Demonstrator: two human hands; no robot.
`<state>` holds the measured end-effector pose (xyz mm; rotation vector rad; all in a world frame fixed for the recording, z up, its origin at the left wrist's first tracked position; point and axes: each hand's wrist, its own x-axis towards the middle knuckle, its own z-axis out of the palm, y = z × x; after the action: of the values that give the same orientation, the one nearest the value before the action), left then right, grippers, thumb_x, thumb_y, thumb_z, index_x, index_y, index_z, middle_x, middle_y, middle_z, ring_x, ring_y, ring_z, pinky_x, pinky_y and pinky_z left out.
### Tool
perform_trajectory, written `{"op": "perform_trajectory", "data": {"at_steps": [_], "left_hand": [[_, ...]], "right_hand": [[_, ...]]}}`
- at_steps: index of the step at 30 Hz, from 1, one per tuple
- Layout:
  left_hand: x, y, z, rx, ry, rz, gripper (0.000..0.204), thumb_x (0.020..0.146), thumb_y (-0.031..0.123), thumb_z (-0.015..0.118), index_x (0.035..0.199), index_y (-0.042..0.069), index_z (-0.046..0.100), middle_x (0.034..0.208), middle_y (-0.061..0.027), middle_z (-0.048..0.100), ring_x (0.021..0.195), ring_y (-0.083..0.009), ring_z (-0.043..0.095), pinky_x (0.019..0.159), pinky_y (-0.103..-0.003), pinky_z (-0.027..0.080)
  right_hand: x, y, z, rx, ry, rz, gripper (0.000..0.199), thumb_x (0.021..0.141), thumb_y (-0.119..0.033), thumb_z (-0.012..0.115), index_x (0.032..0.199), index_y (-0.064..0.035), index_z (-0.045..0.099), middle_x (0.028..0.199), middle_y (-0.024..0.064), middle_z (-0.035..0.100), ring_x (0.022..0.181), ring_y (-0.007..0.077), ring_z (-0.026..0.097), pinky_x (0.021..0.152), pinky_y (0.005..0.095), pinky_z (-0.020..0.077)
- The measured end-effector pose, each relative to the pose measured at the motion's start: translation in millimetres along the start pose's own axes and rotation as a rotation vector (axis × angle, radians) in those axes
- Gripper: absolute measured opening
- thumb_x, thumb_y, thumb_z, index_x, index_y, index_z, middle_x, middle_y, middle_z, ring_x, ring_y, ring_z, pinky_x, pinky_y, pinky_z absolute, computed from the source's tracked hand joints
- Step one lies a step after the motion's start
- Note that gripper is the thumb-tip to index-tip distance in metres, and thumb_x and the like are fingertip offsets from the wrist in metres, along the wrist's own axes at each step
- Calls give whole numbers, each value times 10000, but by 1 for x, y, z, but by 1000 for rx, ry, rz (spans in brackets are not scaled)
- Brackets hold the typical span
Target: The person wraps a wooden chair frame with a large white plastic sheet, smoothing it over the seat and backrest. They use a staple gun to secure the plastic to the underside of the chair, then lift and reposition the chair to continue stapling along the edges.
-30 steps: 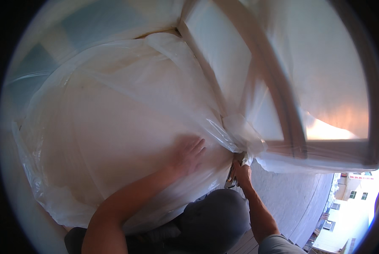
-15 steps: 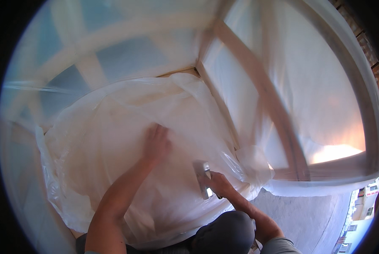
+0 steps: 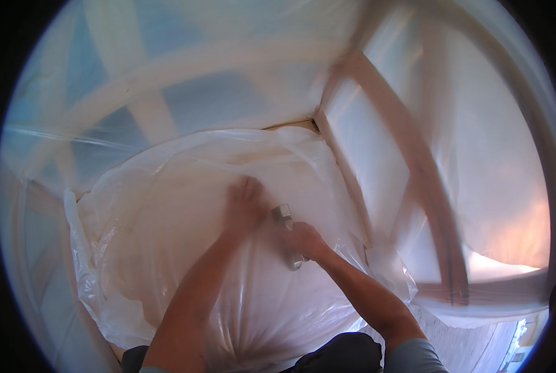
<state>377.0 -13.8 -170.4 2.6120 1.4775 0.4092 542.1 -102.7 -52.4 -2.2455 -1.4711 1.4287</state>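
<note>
Left forearm [image 3: 194, 273]: bare, reaching forward and slanting inward, nearly straight from where I stand.
Left grip [image 3: 245, 202]: back turned up, fingers pointing ahead and close together; too blurred to see how far they bend.
Right forearm [image 3: 359, 283]: bare, angled forward and across to the left, elbow bent.
Right grip [image 3: 304, 239]: fingers curled closed, wrist in line with the arm, just beside the other and a little nearer the body.
Right upper arm [image 3: 414, 355]: grey-sleeved, held out to the side.
</note>
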Motion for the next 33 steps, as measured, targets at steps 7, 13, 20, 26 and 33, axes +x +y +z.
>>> {"op": "perform_trajectory", "data": {"at_steps": [7,13,20,26,33], "left_hand": [[28,-19,10,-7,169,48,435,974,256,466,1352,44,501,1484,-153,418,1404,-305,343,1162,-495,236],[39,-23,10,-31,76,12,406,977,259,461,1312,44,542,1467,-153,446,1388,-302,368,1169,-495,233],[39,-22,7,-34,55,-10,421,964,260,476,1321,46,539,1487,-128,433,1399,-285,361,1174,-491,229],[39,-24,6,-46,113,20,462,936,265,515,1354,69,528,1497,-118,426,1402,-271,364,1156,-490,262],[39,-21,1,-94,107,12,512,924,318,544,1394,118,513,1513,-122,404,1412,-293,349,1156,-506,254]], "right_hand": [[-25,-16,31,-474,131,-88,518,891,-515,580,997,-12,642,915,199,683,913,311,681,791,447,527],[-41,-18,44,-606,28,-206,509,888,-525,593,1069,-51,629,927,158,673,910,345,666,775,479,510],[26,-43,-36,-287,412,-180,548,841,-420,694,1243,-74,556,960,166,713,934,351,681,844,477,491],[157,-45,-102,-646,528,5,345,821,-303,675,1051,-46,672,975,141,722,997,350,671,821,465,517],[125,-48,-196,328,820,-146,289,914,-250,574,907,28,650,971,173,723,911,235,709,799,367,547]]}}
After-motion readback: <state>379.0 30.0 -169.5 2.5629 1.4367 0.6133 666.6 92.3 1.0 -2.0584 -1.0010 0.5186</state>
